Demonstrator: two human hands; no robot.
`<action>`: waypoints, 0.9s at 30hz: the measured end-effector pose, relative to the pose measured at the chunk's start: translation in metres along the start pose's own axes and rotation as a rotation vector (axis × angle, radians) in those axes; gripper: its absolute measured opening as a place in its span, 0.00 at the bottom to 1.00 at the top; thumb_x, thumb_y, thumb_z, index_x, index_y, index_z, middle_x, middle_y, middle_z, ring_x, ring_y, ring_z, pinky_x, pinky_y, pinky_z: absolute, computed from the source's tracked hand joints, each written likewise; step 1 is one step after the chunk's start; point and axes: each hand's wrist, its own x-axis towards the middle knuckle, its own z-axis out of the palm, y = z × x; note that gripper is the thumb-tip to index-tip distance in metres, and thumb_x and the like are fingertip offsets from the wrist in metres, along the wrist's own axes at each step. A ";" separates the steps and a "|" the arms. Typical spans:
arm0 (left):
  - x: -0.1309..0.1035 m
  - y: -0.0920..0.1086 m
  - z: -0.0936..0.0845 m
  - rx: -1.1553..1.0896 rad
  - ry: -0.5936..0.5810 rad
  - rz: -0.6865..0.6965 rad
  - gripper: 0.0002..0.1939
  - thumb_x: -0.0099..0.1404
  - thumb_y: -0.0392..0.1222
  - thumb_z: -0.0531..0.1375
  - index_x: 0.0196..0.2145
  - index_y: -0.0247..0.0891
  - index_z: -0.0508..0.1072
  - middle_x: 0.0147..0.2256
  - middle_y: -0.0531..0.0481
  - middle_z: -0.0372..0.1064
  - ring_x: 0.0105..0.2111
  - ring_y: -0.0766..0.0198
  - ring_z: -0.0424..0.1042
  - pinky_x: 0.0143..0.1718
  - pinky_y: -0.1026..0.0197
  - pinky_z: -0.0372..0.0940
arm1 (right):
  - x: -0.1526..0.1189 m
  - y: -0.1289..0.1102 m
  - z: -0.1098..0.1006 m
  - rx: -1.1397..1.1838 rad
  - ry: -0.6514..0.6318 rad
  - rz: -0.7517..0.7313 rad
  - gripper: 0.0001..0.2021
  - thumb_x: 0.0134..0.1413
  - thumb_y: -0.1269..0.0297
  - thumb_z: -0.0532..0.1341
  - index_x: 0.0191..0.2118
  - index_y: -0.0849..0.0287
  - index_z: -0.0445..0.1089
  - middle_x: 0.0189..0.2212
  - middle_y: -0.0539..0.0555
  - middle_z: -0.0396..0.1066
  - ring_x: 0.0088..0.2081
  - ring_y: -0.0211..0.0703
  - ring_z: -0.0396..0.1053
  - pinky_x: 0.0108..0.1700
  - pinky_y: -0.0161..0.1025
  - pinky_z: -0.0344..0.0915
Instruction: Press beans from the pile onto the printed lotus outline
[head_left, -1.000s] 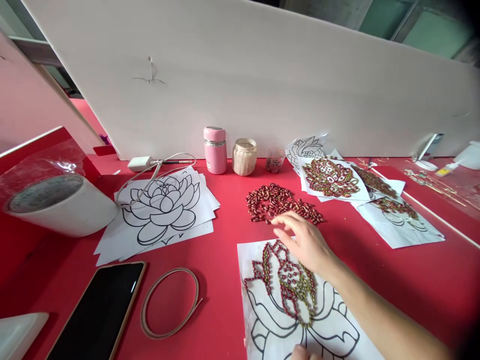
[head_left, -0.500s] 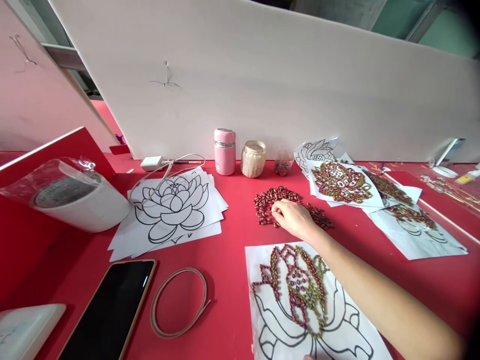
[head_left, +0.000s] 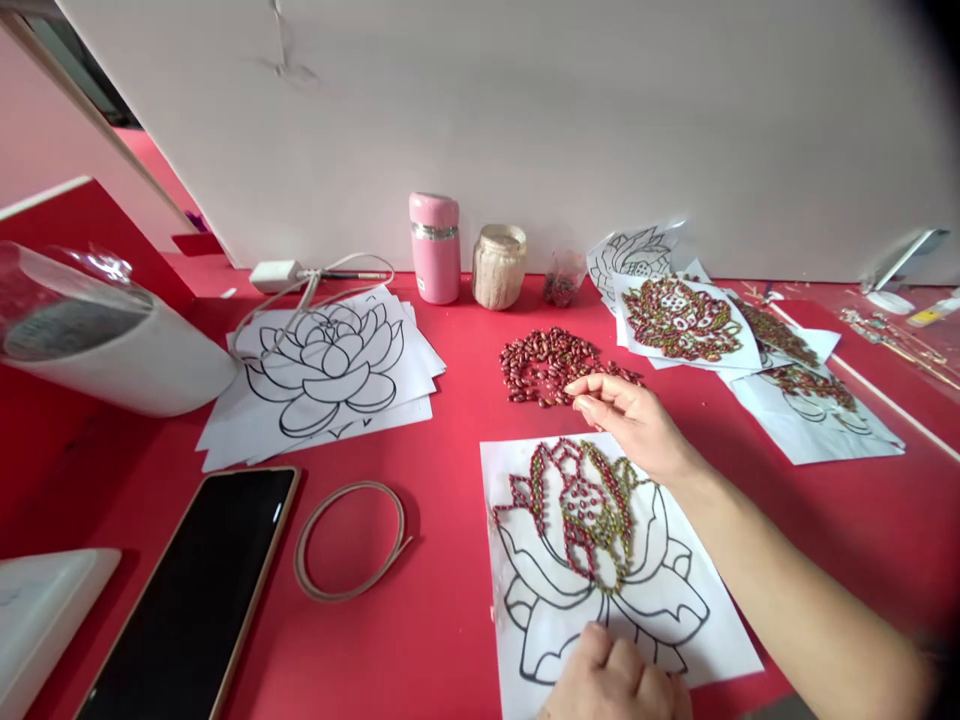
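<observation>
right hand (head_left: 634, 425) was kinda pinched near the beans (head_left: 544, 355), left hand (head_left: 616, 682) curled toward the drawing's (head_left: 555, 625) bottom edge, couldn't tell if either held anything

Left hand (head_left: 619, 685), phone (head_left: 195, 590) cut off at bottom edge.

Red table (head_left: 446, 525): seed pile (head_left: 546, 358), seed-studded drawing (head_left: 600, 530), paper stack (head_left: 334, 375), phone (head_left: 191, 585), pink flask (head_left: 436, 262).

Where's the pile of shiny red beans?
In the head view, the bean pile lies just right of centre on the red table, between the cream jar and the flower drawing, by the right hand.
</observation>
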 end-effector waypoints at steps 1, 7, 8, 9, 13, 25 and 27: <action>0.002 0.001 -0.001 -0.003 0.113 -0.032 0.05 0.56 0.34 0.59 0.25 0.36 0.66 0.14 0.59 0.55 0.14 0.71 0.56 0.21 0.63 0.53 | -0.011 -0.002 0.000 0.114 -0.031 0.023 0.08 0.55 0.62 0.53 0.38 0.59 0.64 0.25 0.48 0.63 0.25 0.32 0.60 0.28 0.31 0.61; 0.011 0.000 -0.024 0.015 0.125 -0.064 0.04 0.55 0.38 0.58 0.26 0.34 0.66 0.18 0.56 0.58 0.18 0.69 0.57 0.24 0.60 0.47 | -0.064 -0.014 0.008 0.310 -0.164 0.166 0.07 0.52 0.60 0.58 0.34 0.57 0.67 0.27 0.49 0.66 0.28 0.33 0.62 0.30 0.31 0.63; 0.010 0.000 -0.026 0.011 0.097 -0.049 0.05 0.56 0.39 0.58 0.27 0.34 0.67 0.18 0.56 0.58 0.18 0.68 0.58 0.24 0.59 0.47 | -0.069 -0.015 0.011 0.298 -0.179 0.169 0.07 0.52 0.60 0.58 0.34 0.57 0.67 0.27 0.50 0.66 0.28 0.33 0.63 0.30 0.31 0.64; 0.009 0.001 -0.026 0.009 0.075 -0.042 0.06 0.56 0.39 0.58 0.28 0.33 0.67 0.19 0.56 0.58 0.19 0.68 0.58 0.24 0.59 0.47 | -0.074 -0.016 0.013 0.285 -0.193 0.165 0.07 0.53 0.61 0.58 0.34 0.58 0.67 0.27 0.49 0.66 0.28 0.33 0.63 0.30 0.31 0.64; 0.004 0.003 -0.023 -0.004 0.017 -0.031 0.09 0.59 0.43 0.55 0.31 0.33 0.68 0.20 0.55 0.59 0.20 0.66 0.59 0.25 0.58 0.48 | -0.086 -0.017 0.022 0.192 -0.234 0.140 0.07 0.54 0.61 0.56 0.33 0.58 0.66 0.25 0.48 0.65 0.24 0.32 0.61 0.26 0.30 0.62; 0.004 0.004 -0.022 -0.016 0.050 -0.057 0.10 0.58 0.45 0.56 0.30 0.33 0.68 0.20 0.54 0.59 0.21 0.66 0.58 0.25 0.58 0.46 | -0.086 -0.020 0.031 -0.255 -0.200 -0.136 0.06 0.54 0.70 0.55 0.31 0.56 0.68 0.37 0.53 0.64 0.40 0.39 0.65 0.41 0.37 0.65; 0.004 0.004 -0.023 -0.004 0.067 -0.060 0.09 0.57 0.43 0.57 0.30 0.34 0.68 0.20 0.55 0.59 0.20 0.67 0.58 0.24 0.58 0.45 | -0.086 -0.019 0.033 -0.298 -0.170 -0.159 0.05 0.53 0.70 0.56 0.31 0.56 0.69 0.37 0.53 0.63 0.41 0.41 0.64 0.43 0.40 0.64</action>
